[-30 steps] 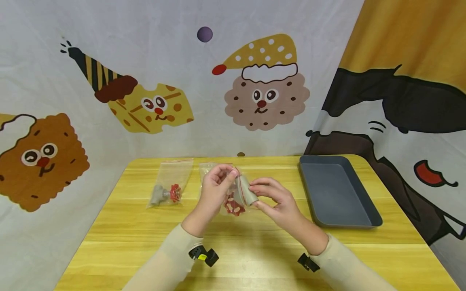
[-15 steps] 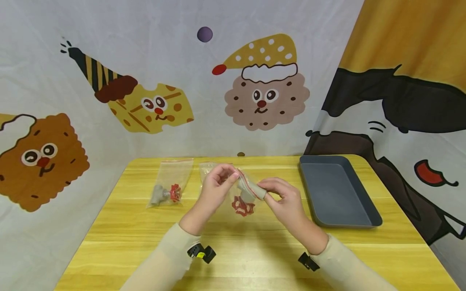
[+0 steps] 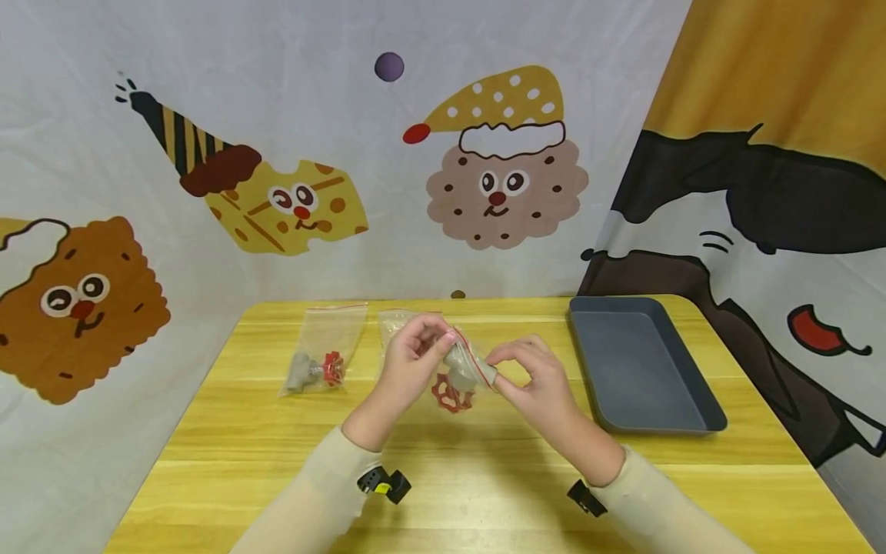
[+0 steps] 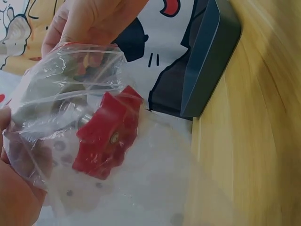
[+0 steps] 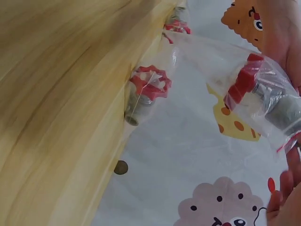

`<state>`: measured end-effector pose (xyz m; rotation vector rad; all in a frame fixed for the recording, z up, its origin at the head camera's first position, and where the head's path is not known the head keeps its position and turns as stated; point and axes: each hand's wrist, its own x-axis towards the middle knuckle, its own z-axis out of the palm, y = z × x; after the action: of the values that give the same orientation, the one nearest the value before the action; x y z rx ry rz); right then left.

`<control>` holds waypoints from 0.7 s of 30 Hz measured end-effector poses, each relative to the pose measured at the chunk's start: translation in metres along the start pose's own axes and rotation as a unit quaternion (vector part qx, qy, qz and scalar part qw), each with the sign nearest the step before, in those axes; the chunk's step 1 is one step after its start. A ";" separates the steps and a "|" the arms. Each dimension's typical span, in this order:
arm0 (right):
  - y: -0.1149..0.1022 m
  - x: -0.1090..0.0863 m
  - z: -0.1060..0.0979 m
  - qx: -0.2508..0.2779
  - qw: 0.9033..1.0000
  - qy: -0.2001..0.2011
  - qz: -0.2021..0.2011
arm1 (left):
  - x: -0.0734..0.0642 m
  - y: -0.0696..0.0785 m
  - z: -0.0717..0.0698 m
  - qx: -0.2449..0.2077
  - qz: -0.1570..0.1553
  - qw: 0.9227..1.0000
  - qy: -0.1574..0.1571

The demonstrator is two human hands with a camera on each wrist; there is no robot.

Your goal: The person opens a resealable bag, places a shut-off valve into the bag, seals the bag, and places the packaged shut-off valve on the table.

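My left hand (image 3: 404, 369) pinches the red-lined mouth of a clear zip bag (image 4: 160, 179) between thumb and fingers. The other end of that mouth is between the thumb and fingers of my right hand (image 3: 547, 388), up off the table. A valve with a grey body (image 3: 462, 373) and a red handwheel (image 4: 110, 134) is in the bag, the handwheel deeper and the grey body close to the mouth. In the right wrist view the red handwheel (image 5: 244, 82) also shows through the plastic. Whether the right fingertips touch the valve itself cannot be told.
Another bagged valve (image 3: 304, 372) lies on the left of the wooden table (image 3: 484, 500). A further bag (image 3: 393, 317) lies behind my left hand; its valve (image 5: 150, 84) shows in the right wrist view. A dark grey tray (image 3: 644, 369) stands at the right.
The grey valve end stuck out of the bag mouth and has gone further in. My right hand has moved slightly right from its first place; the left has stayed nearly still.
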<state>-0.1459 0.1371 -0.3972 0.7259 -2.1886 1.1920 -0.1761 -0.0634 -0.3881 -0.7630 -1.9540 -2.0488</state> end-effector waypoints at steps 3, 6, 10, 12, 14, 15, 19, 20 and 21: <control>0.001 0.000 0.000 0.004 1.000 -0.003 0.020 | 0.000 0.000 0.001 -0.002 0.008 1.000 0.007; 0.001 0.000 0.000 0.032 0.997 -0.027 0.058 | -0.001 0.002 0.001 -0.002 0.007 1.000 0.015; 0.003 -0.002 0.000 0.073 0.985 -0.083 0.132 | -0.001 0.005 0.003 0.002 -0.003 1.000 0.029; 0.003 -0.003 -0.001 0.099 0.975 -0.106 0.170 | -0.001 0.006 0.004 0.007 -0.007 0.999 0.039; 0.004 -0.003 -0.001 0.126 0.964 -0.120 0.201 | -0.001 0.006 0.005 0.013 -0.011 0.999 0.049; 0.004 -0.003 -0.002 0.140 0.959 -0.124 0.212 | -0.001 0.006 0.005 0.016 -0.013 0.998 0.056; 0.005 -0.003 -0.003 0.184 0.948 -0.132 0.226 | -0.001 0.006 0.006 0.026 -0.014 0.996 0.080; 0.006 -0.004 -0.003 0.189 0.948 -0.133 0.217 | -0.001 0.005 0.005 0.027 -0.012 0.996 0.086; 0.007 -0.004 -0.003 0.193 0.950 -0.134 0.207 | 0.000 0.005 0.005 0.027 -0.011 0.995 0.090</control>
<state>-0.1471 0.1439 -0.4024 0.6246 -2.4379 1.8684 -0.1722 -0.0588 -0.3836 -0.5269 -1.9172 -1.9907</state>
